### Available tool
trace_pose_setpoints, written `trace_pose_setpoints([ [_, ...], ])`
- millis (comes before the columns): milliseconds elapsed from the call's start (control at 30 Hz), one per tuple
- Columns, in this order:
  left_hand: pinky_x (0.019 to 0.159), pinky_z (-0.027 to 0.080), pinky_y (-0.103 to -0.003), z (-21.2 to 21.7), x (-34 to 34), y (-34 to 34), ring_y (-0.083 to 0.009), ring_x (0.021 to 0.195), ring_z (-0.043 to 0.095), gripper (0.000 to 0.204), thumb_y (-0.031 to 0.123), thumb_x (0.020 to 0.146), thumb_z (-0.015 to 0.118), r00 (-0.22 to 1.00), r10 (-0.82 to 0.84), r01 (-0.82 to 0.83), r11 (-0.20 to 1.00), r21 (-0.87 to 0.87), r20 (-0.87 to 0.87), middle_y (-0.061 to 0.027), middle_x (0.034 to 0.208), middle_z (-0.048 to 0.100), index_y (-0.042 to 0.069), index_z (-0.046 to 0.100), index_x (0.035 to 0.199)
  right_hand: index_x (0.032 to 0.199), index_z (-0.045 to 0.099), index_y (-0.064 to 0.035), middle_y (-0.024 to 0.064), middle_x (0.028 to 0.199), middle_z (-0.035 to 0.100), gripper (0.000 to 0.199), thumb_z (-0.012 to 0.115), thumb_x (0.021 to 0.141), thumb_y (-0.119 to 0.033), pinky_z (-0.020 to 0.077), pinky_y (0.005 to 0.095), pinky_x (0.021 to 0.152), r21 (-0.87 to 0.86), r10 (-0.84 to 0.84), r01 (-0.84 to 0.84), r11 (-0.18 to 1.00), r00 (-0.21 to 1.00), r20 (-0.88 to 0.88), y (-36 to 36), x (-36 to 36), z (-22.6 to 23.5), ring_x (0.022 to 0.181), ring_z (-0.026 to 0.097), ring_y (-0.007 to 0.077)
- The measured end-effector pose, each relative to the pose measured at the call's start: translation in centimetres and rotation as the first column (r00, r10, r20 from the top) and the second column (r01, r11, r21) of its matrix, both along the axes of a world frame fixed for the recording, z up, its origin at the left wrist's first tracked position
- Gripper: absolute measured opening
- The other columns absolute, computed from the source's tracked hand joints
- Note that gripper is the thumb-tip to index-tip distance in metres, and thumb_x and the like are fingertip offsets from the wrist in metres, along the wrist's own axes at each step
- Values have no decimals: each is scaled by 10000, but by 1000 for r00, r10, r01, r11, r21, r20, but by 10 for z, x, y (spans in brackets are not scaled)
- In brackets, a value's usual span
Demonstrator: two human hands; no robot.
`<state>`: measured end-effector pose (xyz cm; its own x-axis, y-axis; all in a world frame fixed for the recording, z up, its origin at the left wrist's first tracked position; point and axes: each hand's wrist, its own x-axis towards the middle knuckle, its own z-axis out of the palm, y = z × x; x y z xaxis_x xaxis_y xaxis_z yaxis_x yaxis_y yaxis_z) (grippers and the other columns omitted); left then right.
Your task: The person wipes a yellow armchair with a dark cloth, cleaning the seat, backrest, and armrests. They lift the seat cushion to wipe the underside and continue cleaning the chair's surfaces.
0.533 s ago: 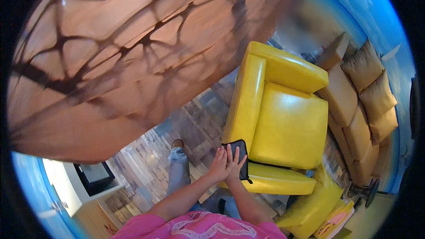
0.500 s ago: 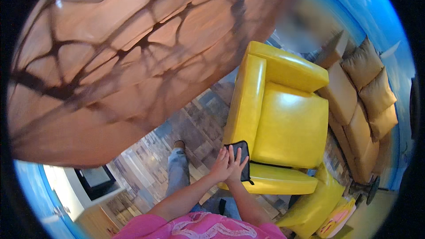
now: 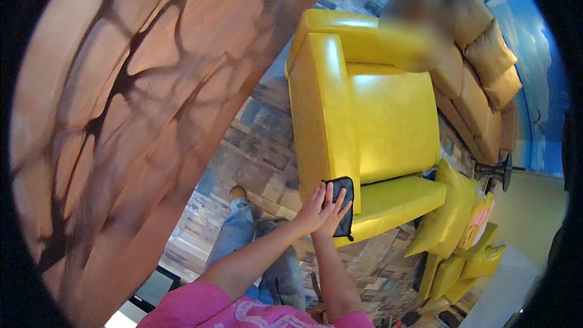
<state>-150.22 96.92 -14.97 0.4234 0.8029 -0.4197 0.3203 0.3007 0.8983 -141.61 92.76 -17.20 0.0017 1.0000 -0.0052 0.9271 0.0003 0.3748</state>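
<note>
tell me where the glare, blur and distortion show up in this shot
Head view: glare streaks the glossy yellow leather armchair on its seat and arm; a smeared blurred patch sits over its upper right corner; the fisheye bends the large brown veined surface and darkens the rim; both hands on the small black cloth stay sharp.

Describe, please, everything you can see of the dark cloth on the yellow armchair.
The dark cloth is small, black or charcoal, soft-looking, with a stitched edge and a small loop at its lower corner. It lies flat against the glossy yellow armchair, at the front corner of its arm. The left hand and right hand press on it, overlapping.
</note>
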Motion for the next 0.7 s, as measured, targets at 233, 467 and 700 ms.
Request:
trace_pose_setpoints([
  [233,1204,164,-414,-29,2,5,-378,1489,152,735,356,1012,467,997,-12,19,996,91,-78,-277,1580,193,-85,160,1513,1557,245,-117,84,1643,123,763,548,914,-395,35,596,1174,-146,-66,10,989,921,-384,-25,-2,5,1514,63,340],
  [467,1206,150,-364,-26,4,-20,-325,1507,75,803,436,1028,419,996,8,0,996,-89,85,-237,1618,73,-43,30,1541,1534,325,-128,78,1634,183,688,517,918,-367,85,567,1186,-68,-89,73,995,955,-282,-41,-13,0,1515,122,275],
  [700,1191,188,-389,-37,4,43,-366,1489,157,796,380,1010,461,990,37,-37,999,0,135,-273,1601,120,-62,57,1535,1582,191,-182,-19,1658,102,716,448,939,-365,51,544,1184,-154,-203,163,975,934,-295,10,-24,-19,1522,98,205],
])
